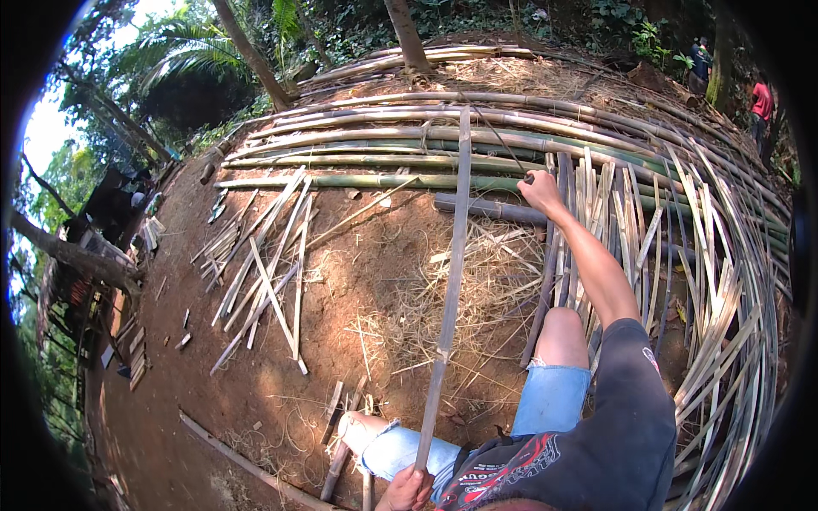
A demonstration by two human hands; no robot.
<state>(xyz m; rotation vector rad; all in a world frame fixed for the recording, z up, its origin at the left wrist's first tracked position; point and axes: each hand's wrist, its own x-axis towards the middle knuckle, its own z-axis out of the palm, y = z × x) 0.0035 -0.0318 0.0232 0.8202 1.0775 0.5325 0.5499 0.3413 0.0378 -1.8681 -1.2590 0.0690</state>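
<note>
1. Main thing here is a long, flat bamboo strip (454,255), greyish brown, with a rough, knobbly joint partway along. It runs from near the body up the middle of the view, its far end overlapping the poles.
2. Left hand (409,490) has its fingers pinching the strip's near end.
3. Right hand (542,194) is well off to the side, fingers curled tight around the dark handle of a thin tool (508,147). Can't tell the blade's exact shape.
4. Around the strip: curly, straw-like shavings (490,298) on bare brown soil (341,230).
5. Loose split sticks (264,289) lie crisscrossed on the left; a thick pile of pale slats (716,289) fans out right.
6. Beyond: round, jointed bamboo poles (366,160), tan and green, then trees (253,58).
</note>
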